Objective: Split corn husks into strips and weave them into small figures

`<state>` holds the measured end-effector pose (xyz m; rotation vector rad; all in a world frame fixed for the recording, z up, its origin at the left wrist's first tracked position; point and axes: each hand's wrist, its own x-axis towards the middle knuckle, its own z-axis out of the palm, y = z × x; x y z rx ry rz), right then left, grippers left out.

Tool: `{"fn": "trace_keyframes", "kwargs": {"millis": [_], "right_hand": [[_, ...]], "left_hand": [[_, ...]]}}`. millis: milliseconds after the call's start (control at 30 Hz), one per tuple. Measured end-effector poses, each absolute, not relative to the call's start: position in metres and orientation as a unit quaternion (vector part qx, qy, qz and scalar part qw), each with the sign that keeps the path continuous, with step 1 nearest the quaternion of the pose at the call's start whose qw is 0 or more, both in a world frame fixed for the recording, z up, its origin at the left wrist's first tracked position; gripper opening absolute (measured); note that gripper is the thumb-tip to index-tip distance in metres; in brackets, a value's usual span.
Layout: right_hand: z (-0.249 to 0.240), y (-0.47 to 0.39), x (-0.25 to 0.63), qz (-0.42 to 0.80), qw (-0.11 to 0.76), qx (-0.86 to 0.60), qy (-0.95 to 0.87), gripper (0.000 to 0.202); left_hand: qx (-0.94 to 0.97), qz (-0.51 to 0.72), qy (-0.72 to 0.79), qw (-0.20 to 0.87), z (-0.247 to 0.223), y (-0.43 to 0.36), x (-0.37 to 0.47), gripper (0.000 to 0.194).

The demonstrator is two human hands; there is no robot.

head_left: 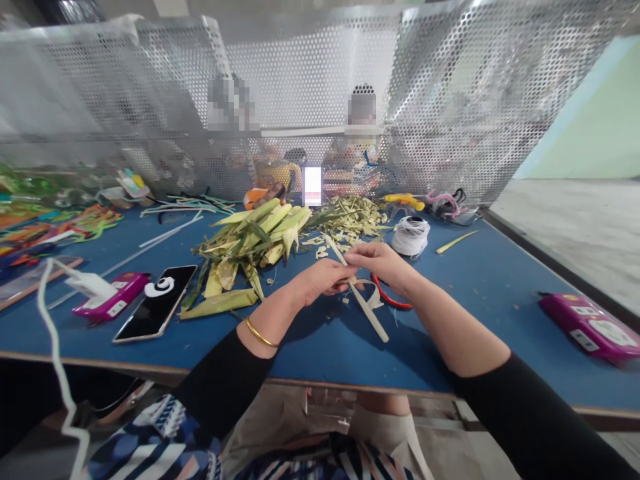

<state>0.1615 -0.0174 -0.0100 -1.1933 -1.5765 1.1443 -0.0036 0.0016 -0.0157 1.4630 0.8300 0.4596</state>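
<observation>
Together, both hands work at a slender pale rod (373, 318) above the middle of the blue table (300, 363), its lower end slanting toward the front edge. The left hand (324, 277) pinches it; the right hand (375, 261) meets it from the other side, though whether its fingers grip firmly I cannot tell. A pale flat strip (371, 291) curls out beneath them, beside a red loop (395, 301). Left of the hands lie corn husks (245, 243); beyond, husk shreds (357, 215) and a white thread spool (411, 237). Toward the front edge's left rests a black smartphone (145, 317); near the right edge, a magenta case (585, 323). Perforated sheeting (320, 73) stands along the far edge.
</observation>
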Motion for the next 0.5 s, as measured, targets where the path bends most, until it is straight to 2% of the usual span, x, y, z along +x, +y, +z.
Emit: {"fn": "trace_keyframes", "kwargs": {"millis": [100, 167, 300, 500], "right_hand": [[-0.014, -0.020, 0.155, 0.499, 0.415, -0.475, -0.594, 0.033], [-0.016, -0.020, 0.152, 0.487, 0.438, -0.480, -0.584, 0.031], [-0.024, -0.015, 0.150, 0.377, 0.504, -0.505, -0.590, 0.025], [-0.019, -0.014, 0.156, 0.208, 0.497, -0.559, -0.631, 0.019]], "left_hand": [[0.668, 0.189, 0.364, 0.621, -0.017, -0.001, -0.001, 0.036], [0.675, 0.195, 0.372, 0.607, -0.017, -0.003, -0.001, 0.033], [0.673, 0.202, 0.389, 0.595, -0.017, -0.006, 0.001, 0.030], [0.613, 0.244, 0.404, 0.633, -0.021, -0.002, 0.003, 0.031]]}}
